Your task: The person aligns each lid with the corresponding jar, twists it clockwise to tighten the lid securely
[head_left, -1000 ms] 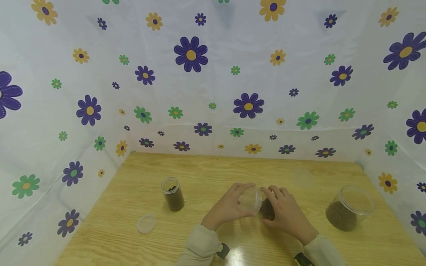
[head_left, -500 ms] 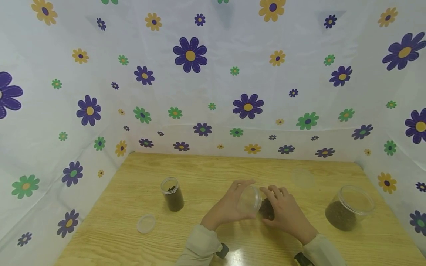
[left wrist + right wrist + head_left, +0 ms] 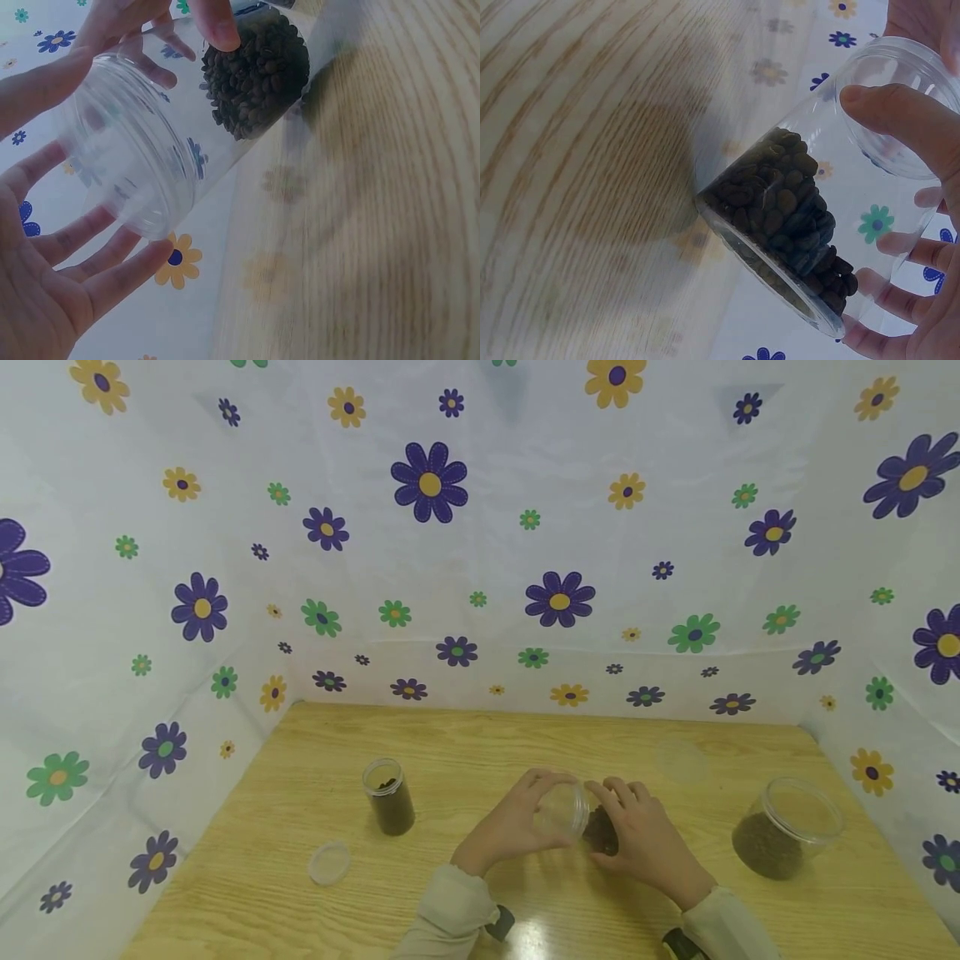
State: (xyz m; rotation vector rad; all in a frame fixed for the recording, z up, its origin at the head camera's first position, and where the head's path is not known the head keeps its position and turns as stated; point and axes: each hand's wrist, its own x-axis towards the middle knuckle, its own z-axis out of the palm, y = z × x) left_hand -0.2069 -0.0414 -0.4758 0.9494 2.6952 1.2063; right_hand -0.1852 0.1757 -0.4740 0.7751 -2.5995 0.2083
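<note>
My left hand (image 3: 517,822) grips the clear lid (image 3: 112,154) at the mouth end of a clear plastic jar (image 3: 817,112), thumb on one side and fingers spread around the rim. The right hand (image 3: 637,835) holds the body of this jar from the other side, its thumb and fingers wrapped round the clear wall. The jar leans far over, mouth towards the left hand, its bottom edge close to the wooden table. Dark brown coffee beans (image 3: 780,210) are heaped at the base end. The right hand hides much of the jar in the head view.
A narrow open jar (image 3: 393,810) with dark contents stands at left, a round translucent lid (image 3: 330,864) near it. At right is a wide open jar (image 3: 772,847), part full of dark contents. Another translucent lid (image 3: 682,762) lies farther back. Flowered sheeting (image 3: 487,543) encloses the table.
The left hand's fingers shift slightly around the lid. The right hand and the jar stay in nearly the same place.
</note>
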